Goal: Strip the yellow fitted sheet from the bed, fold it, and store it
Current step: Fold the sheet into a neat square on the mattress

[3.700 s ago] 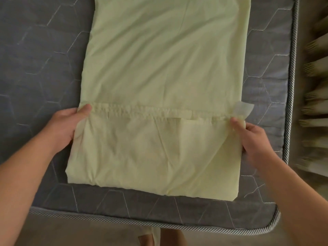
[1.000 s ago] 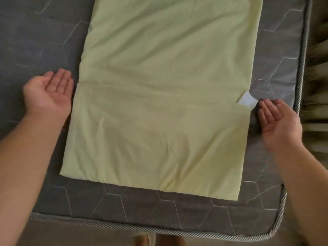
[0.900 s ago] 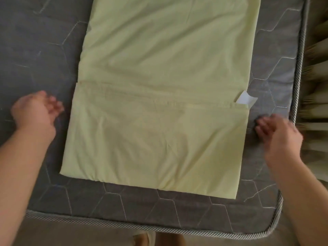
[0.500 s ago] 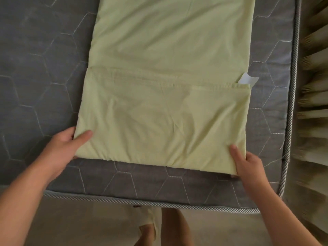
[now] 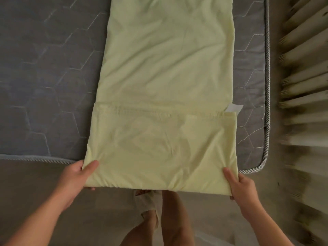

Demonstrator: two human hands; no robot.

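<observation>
Head view: both hands (left (image 5: 74, 176), right (image 5: 243, 189)) on yellow sheet (image 5: 165, 96) corners.

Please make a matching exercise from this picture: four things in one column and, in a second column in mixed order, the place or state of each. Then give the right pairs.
Things:
1. left hand
2. right hand
3. white tag
4. mattress

Places or states:
A. sticks out at the sheet's right edge, by the hem
B. grey, quilted, under the yellow sheet
C. grips the near left corner of the sheet
D. grips the near right corner of the sheet

Pairs: 1-C, 2-D, 3-A, 4-B
</observation>
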